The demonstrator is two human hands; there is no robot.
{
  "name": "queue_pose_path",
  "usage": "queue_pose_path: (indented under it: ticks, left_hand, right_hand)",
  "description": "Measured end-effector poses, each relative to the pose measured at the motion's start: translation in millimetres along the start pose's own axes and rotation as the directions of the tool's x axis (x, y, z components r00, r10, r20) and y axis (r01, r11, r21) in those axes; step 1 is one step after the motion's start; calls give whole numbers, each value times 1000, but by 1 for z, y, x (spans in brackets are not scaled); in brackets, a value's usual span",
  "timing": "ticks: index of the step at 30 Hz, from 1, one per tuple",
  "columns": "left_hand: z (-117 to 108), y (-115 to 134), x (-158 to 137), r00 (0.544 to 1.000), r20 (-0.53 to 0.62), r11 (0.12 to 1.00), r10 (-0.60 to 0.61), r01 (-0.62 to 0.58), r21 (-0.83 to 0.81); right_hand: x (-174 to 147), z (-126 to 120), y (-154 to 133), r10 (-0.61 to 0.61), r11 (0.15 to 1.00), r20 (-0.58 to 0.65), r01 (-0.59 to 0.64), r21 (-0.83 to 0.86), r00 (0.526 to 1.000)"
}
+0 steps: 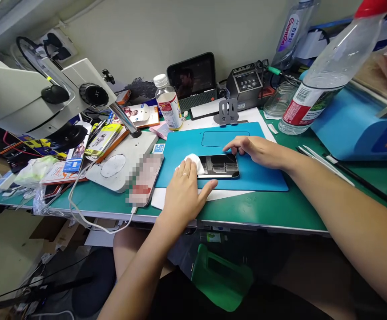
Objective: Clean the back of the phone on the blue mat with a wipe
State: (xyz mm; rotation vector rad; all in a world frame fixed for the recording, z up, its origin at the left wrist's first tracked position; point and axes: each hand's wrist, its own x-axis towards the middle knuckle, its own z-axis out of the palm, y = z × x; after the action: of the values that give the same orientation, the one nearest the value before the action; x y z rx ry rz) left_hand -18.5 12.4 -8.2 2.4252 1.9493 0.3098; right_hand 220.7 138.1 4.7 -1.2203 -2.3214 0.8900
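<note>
A smartphone (222,166) lies on the blue mat (270,175), its dark glossy screen up with bright reflections across it. My left hand (185,189) holds a folded white wipe (195,162) under its flat fingers, pressed over the phone's left end. Its thumb sticks out to the right and a ring shows on one finger. At the phone's far right edge is my right hand (251,150), index finger stretched out and the others loosely bent, with nothing in it. Whether a fingertip touches the phone, I cannot tell.
Left of the mat lies another phone (147,178), partly blurred, with a white cable. A microscope (56,102) stands beyond it. Behind are a small bottle (168,104), a screen (193,82) and a grey phone stand (227,112). A large bottle (316,98) and blue machine (356,120) are right.
</note>
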Motion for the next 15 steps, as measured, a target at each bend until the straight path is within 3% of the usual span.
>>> queue_pose_path:
  ticks: [3, 10, 15]
  left_hand:
    - [3, 6, 14, 999, -14, 999, -31, 32, 38]
    - [1, 17, -12, 1000, -19, 999, 17, -16, 47]
    - [0, 22, 11, 1000, 8, 1000, 24, -24, 6]
  right_hand:
    - [0, -1, -2, 3, 1000, 13, -3, -10, 1000]
    - [0, 0, -2, 8, 1000, 11, -8, -11, 1000]
    - [1, 0, 1, -4, 1000, 20, 4, -3, 1000]
